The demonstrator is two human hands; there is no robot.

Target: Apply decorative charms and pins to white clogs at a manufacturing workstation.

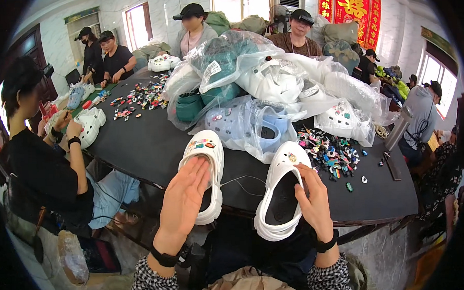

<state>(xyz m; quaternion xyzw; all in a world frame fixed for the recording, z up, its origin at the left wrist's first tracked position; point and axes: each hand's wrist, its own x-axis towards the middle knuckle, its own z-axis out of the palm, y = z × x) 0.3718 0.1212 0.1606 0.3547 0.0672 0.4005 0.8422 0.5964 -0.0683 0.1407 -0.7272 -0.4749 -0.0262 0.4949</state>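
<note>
Two white clogs lie side by side at the near table edge, joined by a thin cord (243, 178). Colourful charms dot the toe of the left clog (215, 161). My left hand (185, 195) rests over that clog's opening, palm up and fingers stretched out toward its toe. The right clog (268, 230) carries a small charm cluster on its toe and juts over the edge. My right hand (314, 197) grips its right rim, thumb toward the opening. Just beyond it is a pile of loose charms (334, 154) in many colours.
Plastic-bagged clogs in green, white and pale blue (262, 121) are heaped at the middle of the dark table (140, 148). More charms (143, 97) are scattered farther left. A metal-handled tool (399, 129) stands at the right. A co-worker (48, 161) handles a white clog at the left; several others surround the room.
</note>
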